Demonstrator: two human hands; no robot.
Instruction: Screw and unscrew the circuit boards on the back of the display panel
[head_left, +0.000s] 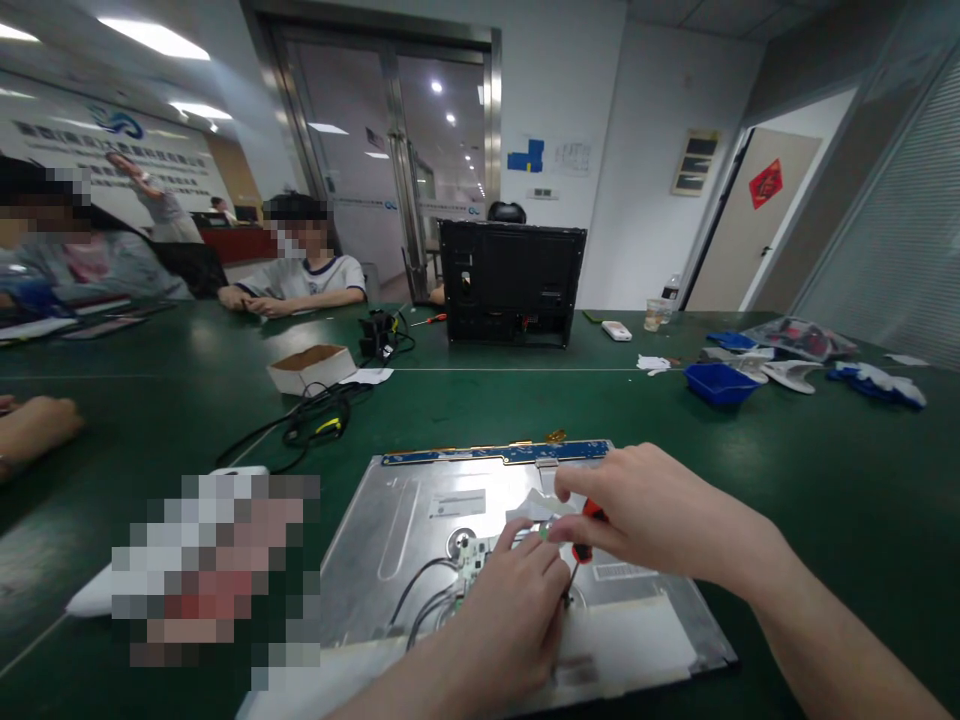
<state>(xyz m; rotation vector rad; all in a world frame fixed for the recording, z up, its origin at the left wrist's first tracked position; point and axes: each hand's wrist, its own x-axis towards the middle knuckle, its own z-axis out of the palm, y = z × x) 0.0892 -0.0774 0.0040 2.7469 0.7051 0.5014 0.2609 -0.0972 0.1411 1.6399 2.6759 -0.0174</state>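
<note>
A flat metal display panel [405,520] lies on the table in front of me, with a long blue circuit strip [495,454] along its far edge. My right hand [637,505] is closed around a red and black screwdriver [582,552], whose thin shaft slants down toward the panel beside my left fingers. My left hand [525,590] rests low over the panel, fingers curled at the right end of a small circuit board [471,562], which it partly hides. Dark cables [420,575] run from that board. The screwdriver's tip is hard to make out.
On the green table stand a small white box [311,370], a tangle of black cable [319,415] and a black monitor casing [514,280]. A blue tray [720,383] and gloves [877,383] lie at the right. Other people sit at the left; one hand [37,430] reaches in.
</note>
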